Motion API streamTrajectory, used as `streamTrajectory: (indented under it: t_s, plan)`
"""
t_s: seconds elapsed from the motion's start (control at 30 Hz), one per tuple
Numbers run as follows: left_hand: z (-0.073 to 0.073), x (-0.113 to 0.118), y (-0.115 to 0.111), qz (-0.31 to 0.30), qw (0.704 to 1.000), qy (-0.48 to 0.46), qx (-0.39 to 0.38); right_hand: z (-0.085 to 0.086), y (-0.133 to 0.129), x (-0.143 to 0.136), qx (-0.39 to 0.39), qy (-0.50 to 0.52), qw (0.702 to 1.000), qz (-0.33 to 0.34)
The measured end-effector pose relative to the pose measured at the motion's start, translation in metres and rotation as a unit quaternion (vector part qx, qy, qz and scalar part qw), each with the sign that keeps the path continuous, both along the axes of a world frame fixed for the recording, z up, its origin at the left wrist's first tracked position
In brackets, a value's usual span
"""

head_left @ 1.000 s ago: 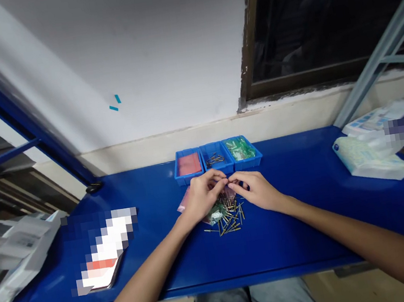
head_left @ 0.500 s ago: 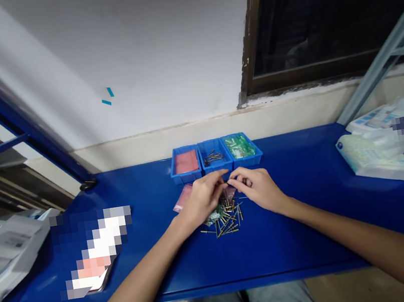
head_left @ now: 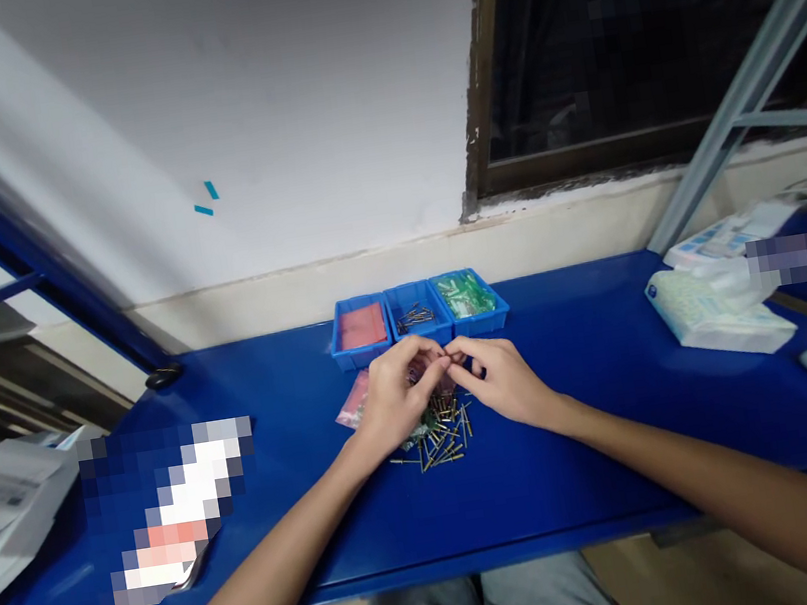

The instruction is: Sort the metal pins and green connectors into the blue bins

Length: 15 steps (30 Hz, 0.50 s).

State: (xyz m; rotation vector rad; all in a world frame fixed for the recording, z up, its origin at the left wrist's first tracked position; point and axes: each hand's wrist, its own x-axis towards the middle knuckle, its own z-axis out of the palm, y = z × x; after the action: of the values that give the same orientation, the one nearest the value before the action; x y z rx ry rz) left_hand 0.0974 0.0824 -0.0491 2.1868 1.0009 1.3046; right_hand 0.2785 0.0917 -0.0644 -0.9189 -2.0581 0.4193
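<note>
Fingers of the left hand (head_left: 394,400) and right hand (head_left: 511,382) curl inward, tips nearly closed and meeting above the metal pins (head_left: 441,454), which lie loosely heaped on the blue table (head_left: 588,477). Fine handling at the fingertips looks to be in hand, calling for small, steady movements. Whether they grip anything, I cannot tell. The left hand partly hides the pink bag (head_left: 350,408) and the heap's far side.

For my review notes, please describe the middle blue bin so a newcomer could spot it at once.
At the back of the blue table, near the pale wall, stands a row of three small blue plastic bins. The middle bin holds loose, thin metal pins, while its neighbours hold flat pink pieces and green packets.
</note>
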Motion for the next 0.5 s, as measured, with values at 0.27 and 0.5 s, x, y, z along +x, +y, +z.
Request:
streamTrajectory:
  t_s: [0.27, 0.5]
  plan:
    - [0.004, -0.006, 0.007, 0.04, 0.995, 0.068, 0.057, 0.013, 0.019, 0.016, 0.204, -0.181, 0.962, -0.007]
    - [0.004, -0.023, 0.017, 0.111, 0.976, 0.148, 0.117, 0.037, 0.076, 0.006, 0.252, -0.304, 0.914, -0.095]
